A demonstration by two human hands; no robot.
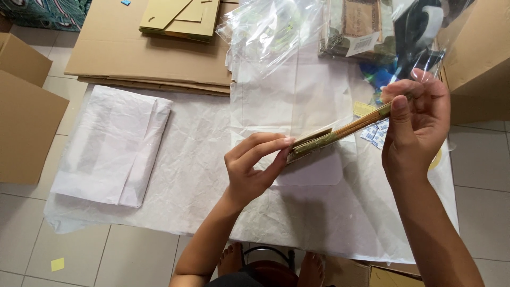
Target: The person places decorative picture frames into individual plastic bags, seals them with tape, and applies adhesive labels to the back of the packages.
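Observation:
Both my hands hold one flat, thin brown-and-green item [340, 133], seen edge-on above the white paper sheet [202, 175]. My left hand [254, 167] pinches its near left end with fingers and thumb. My right hand [415, 122] grips its far right end, raised higher. The item tilts upward to the right. A smaller white sheet [313, 172] lies flat just under it.
A folded white paper stack [111, 146] lies at the left. Flat cardboard sheets [143, 48] sit at the back, clear plastic bags [271, 32] and packaged goods [361, 26] at the back right. Cardboard boxes [24, 111] stand left and right. Small sachets [376, 134] lie near my right hand.

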